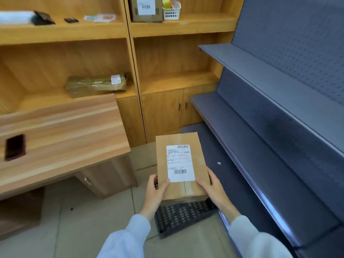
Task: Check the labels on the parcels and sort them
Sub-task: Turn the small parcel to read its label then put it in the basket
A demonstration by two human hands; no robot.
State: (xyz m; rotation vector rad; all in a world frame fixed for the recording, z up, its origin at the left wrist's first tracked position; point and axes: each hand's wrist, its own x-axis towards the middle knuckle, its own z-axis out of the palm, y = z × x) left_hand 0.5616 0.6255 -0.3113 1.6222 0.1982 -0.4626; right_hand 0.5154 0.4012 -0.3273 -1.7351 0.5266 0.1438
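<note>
Two hands on one parcel (181,164), held up near the body with label (180,163) facing upward, probably for reading. Left hand (155,192) gripped near left corner, thumb over label edge; right hand (214,189) clasped right side, fingers curled under. Kept above black perforated crate (178,216) on floor, between wooden desk (61,138) at left and grey shelves (270,127) at right. Already placed on far wooden shelf: taped parcel (96,85).

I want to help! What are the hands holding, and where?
Both hands, left and right, grip the box by its near end.
</note>
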